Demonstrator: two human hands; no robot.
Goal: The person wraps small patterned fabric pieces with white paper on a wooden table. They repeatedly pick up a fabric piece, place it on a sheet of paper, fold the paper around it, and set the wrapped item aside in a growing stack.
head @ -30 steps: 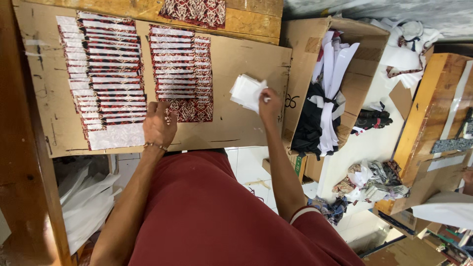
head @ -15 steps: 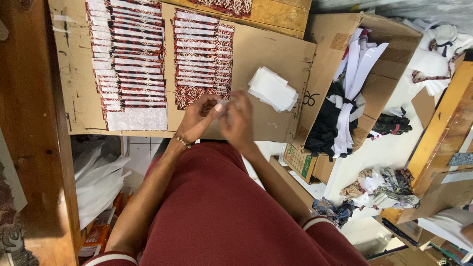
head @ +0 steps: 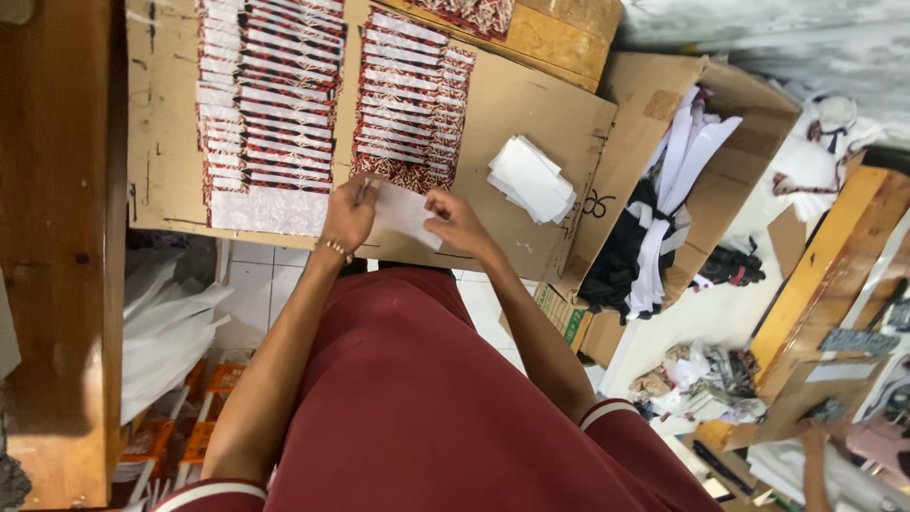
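My left hand (head: 347,214) and my right hand (head: 457,218) both hold one white paper piece (head: 403,212) flat against a brown cardboard sheet (head: 531,104). The piece lies at the near end of the right column of overlapping red, black and white patterned strips (head: 409,100). A longer left column of the same strips (head: 275,95) runs beside it, ending in a white patterned piece (head: 270,210). A small stack of white paper pieces (head: 531,180) rests on the cardboard to the right of my right hand.
An open cardboard box (head: 701,161) with white and black cloth stands at right. A wooden post (head: 62,237) rises at left, white plastic bags (head: 166,318) beside it. Cloth scraps (head: 701,384) litter the floor. Another person's hand (head: 813,441) shows at lower right.
The right hand set the white stack down on the cardboard, then came to the left hand. Both hands now press a single white piece at the near end of the right column.
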